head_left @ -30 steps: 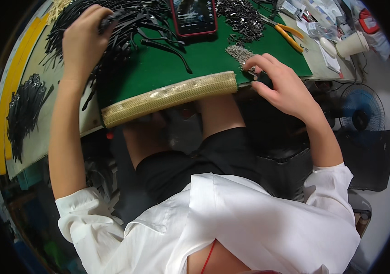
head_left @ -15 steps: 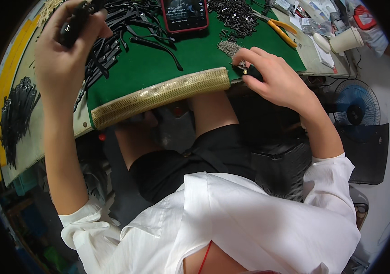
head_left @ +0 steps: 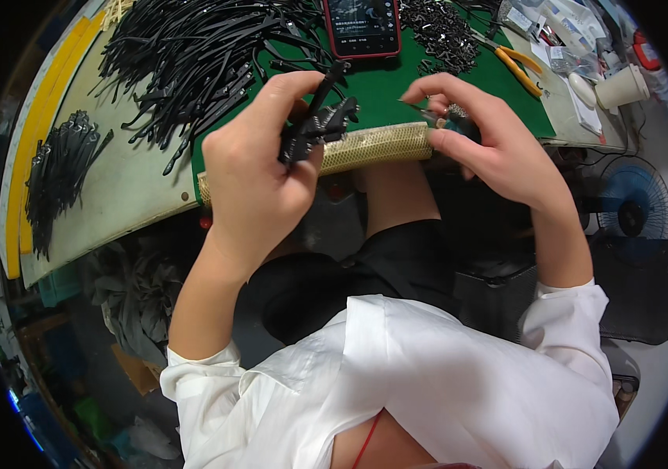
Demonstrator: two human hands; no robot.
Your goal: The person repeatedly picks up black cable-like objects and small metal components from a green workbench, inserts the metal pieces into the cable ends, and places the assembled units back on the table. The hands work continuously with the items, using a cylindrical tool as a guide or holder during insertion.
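My left hand (head_left: 256, 148) is closed round a cluster of black eyeglass temples (head_left: 314, 129), with small metal hinge parts showing at their ends. One temple sticks up past the fingers. To its right, my right hand (head_left: 498, 144) grips a small dark-handled tool (head_left: 463, 125), its kind partly hidden by the fingers. A gap separates the two hands above the gold mesh-patterned roll (head_left: 377, 147) along the table's front edge. Behind them, a large heap of black temples (head_left: 193, 55) lies on the green mat (head_left: 377, 86), beside a pile of small black pieces (head_left: 439, 39).
A phone in a red case (head_left: 363, 27) stands at the back. Orange-handled pliers (head_left: 517, 70) lie to the right, near a white cup (head_left: 621, 86). Another temple bundle (head_left: 64, 184) rests at the left by a yellow strip (head_left: 25, 148). A blue fan (head_left: 632, 195) is below right.
My left hand has come down and rightward with the black temples, nearer my right hand. My right hand still grips the tool. The view has shifted a little, showing more of the temple heap.
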